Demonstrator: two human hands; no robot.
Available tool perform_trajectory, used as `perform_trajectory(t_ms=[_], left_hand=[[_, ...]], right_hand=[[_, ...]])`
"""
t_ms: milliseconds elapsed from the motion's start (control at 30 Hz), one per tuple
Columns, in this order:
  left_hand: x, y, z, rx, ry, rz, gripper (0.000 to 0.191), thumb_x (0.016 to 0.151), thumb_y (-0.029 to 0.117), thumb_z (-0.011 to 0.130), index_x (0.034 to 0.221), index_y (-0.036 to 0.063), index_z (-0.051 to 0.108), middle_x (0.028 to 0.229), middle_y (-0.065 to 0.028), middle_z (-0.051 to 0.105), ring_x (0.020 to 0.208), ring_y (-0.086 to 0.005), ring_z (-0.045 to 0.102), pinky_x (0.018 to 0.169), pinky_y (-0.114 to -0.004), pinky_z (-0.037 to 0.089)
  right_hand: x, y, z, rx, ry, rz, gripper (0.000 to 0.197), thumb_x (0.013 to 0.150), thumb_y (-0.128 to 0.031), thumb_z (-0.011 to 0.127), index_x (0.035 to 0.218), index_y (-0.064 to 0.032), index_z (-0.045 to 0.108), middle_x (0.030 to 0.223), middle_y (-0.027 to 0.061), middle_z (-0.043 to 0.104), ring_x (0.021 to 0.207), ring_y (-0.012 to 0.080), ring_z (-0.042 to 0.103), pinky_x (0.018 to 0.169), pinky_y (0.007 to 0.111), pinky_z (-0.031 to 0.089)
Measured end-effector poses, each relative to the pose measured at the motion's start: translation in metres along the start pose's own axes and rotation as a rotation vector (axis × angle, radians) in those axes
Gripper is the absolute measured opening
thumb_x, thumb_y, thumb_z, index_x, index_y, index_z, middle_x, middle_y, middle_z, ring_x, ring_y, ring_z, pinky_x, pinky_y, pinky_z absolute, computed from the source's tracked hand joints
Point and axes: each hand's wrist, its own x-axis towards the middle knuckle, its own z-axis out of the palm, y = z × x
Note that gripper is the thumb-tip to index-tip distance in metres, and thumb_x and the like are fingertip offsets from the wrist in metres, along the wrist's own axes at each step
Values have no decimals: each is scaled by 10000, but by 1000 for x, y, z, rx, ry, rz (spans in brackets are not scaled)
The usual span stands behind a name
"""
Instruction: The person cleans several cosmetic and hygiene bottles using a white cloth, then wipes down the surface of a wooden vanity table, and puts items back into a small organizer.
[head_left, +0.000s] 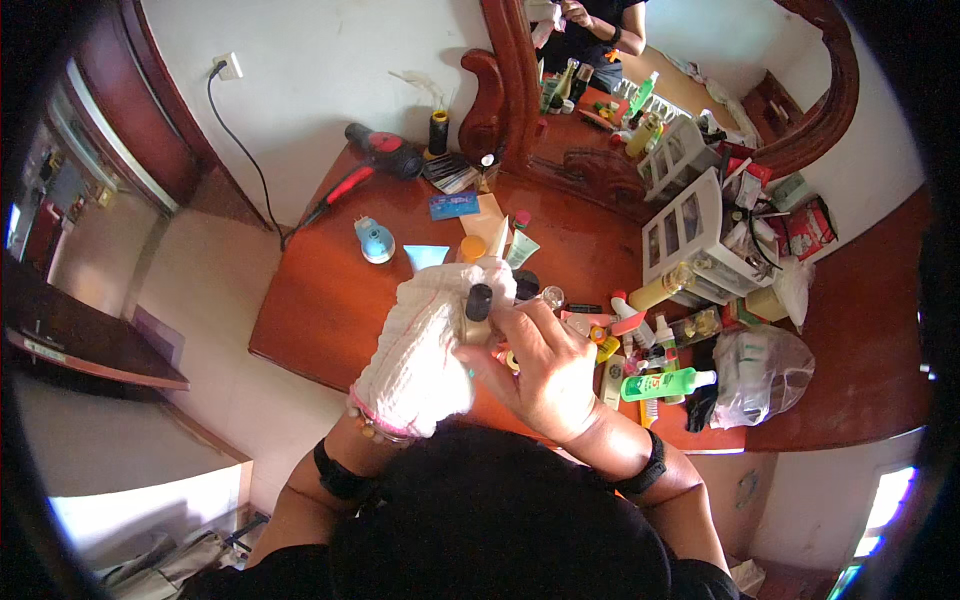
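A white gauze-like cloth (420, 322) with a pink edge covers my left hand, so its fingers are hidden. Below the cloth's hem, a beaded bracelet (379, 427) shows at that wrist. A small bottle with a black cap (478, 302) is held upright against the cloth, gripped through it by the left hand. From the right, my right hand (544, 360) has its thumb and bent fingers around the bottle's lower part, close to the cloth. Both hands are above the front of a reddish-brown wooden dressing table (330, 322).
Behind the hands lie a blue tube (426, 257), an orange-lidded jar (472, 247) and a blue bottle (373, 240). A hair dryer (386, 154) rests at the back left. Rightward are crowded cosmetics, a green bottle (658, 384), a drawer unit (686, 225) and a plastic bag (761, 375).
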Motion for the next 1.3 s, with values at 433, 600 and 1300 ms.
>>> perform_trajectory(t_ms=[433,600,1300], left_hand=[[7,10,8,-91,16,-91,370,792,-12,675,1153,38,609,1070,-97,653,973,-173,632,866,-291,522],[3,-9,1,-318,-44,-167,347,797,28,692,1138,39,629,1054,-103,648,960,-191,634,839,-310,518],[15,6,-4,253,-257,187,245,713,127,695,929,42,617,848,-73,605,794,-294,588,703,-387,480]], right_hand=[[1,3,-11,-22,-69,12,338,705,-204,764,977,-43,644,771,57,606,586,212,629,511,304,498],[-5,7,-12,155,-41,35,339,695,-186,779,957,-22,642,767,65,611,579,185,625,507,287,490],[-6,21,-28,657,-322,55,297,886,-219,608,992,58,595,800,83,537,610,148,520,564,261,437]])
